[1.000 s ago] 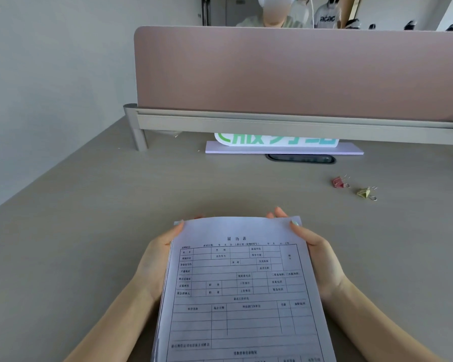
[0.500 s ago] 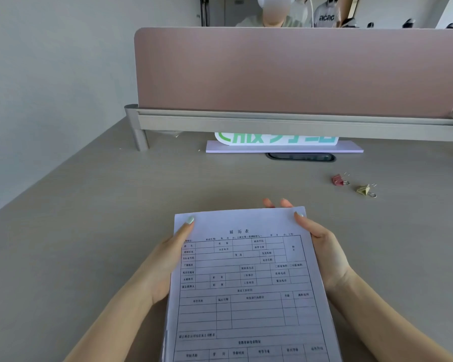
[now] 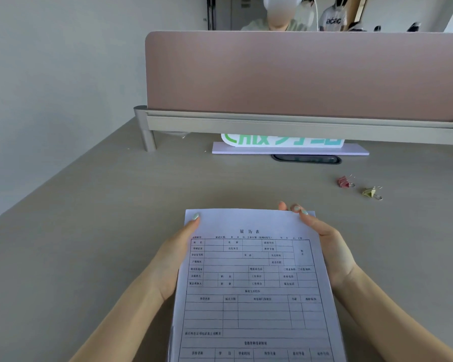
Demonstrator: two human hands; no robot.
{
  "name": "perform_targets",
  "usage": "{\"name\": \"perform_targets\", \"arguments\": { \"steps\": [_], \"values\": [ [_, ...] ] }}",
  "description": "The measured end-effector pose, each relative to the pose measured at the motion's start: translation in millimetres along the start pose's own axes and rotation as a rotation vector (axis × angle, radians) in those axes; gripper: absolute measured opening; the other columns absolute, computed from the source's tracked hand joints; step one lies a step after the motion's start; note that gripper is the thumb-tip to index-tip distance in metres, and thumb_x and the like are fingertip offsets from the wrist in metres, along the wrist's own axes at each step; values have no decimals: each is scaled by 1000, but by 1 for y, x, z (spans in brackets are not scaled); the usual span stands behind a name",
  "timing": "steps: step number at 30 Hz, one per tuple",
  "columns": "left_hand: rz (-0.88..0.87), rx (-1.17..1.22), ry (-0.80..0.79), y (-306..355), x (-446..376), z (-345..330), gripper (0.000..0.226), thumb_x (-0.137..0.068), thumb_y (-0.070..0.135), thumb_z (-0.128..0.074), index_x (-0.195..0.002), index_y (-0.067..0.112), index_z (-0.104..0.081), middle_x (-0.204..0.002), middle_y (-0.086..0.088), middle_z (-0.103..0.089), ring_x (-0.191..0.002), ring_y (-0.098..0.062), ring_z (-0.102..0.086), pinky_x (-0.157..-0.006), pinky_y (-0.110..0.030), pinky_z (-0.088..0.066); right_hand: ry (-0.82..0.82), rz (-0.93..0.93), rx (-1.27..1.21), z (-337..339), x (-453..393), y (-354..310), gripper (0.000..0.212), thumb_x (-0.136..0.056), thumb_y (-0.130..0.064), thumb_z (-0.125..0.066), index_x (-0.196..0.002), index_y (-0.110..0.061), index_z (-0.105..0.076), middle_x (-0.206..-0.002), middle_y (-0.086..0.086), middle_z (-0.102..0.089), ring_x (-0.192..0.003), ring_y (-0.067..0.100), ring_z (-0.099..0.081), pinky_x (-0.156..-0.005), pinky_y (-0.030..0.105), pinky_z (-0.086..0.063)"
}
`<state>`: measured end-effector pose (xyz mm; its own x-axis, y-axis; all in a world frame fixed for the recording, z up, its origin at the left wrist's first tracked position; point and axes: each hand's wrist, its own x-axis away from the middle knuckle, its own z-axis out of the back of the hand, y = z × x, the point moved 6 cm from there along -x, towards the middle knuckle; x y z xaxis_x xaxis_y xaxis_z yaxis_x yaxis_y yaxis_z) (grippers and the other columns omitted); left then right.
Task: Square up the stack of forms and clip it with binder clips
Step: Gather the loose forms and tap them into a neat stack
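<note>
One stack of forms (image 3: 254,288), two binder clips (image 3: 343,181)

A stack of forms (image 3: 254,283) sits near the front of a desk (image 3: 89,231), a left hand (image 3: 171,259) against its left edge and a right hand (image 3: 330,246) against its right. Two binder clips (image 3: 343,181) (image 3: 369,192) lie side by side farther back on the right, apart from the stack. A partition (image 3: 298,74) stands along the desk's far edge.

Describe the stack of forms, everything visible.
The stack of forms is white paper; its top sheet bears a printed table with a centred heading. It is held between both hands: left hand on the left edge, thumb over the top-left corner, right hand along the right edge. Its near end runs out of view.
</note>
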<state>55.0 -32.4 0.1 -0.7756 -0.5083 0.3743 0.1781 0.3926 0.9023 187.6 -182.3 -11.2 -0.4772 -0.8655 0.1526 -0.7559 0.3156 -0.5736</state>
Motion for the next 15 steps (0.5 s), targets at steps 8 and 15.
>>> {"name": "perform_targets", "arguments": {
  "steps": [8, 15],
  "values": [
    [-82, 387, -215, -1, -2, -3, 31, -91, 36, -40, -118, 35, -56, -127, 9, -63, -110, -14, -64, -85, -39, -49, 8, -21, -61, -5, 3, 3, 16, -65, -18, -75, -76, -20, -63, -101, -3, -71, -91, 18, -70, -78, 36, -57],
    [-45, 286, -188, -8, -6, 3, 30, -96, 28, -38, -122, 19, -50, -107, 10, -74, -80, -4, -72, -61, -25, -57, 152, -42, 131, 4, 13, 4, 13, -82, -22, -53, -95, -21, -56, -114, -1, -72, -88, 22, -72, -69, 39, -59]
  ]
}}
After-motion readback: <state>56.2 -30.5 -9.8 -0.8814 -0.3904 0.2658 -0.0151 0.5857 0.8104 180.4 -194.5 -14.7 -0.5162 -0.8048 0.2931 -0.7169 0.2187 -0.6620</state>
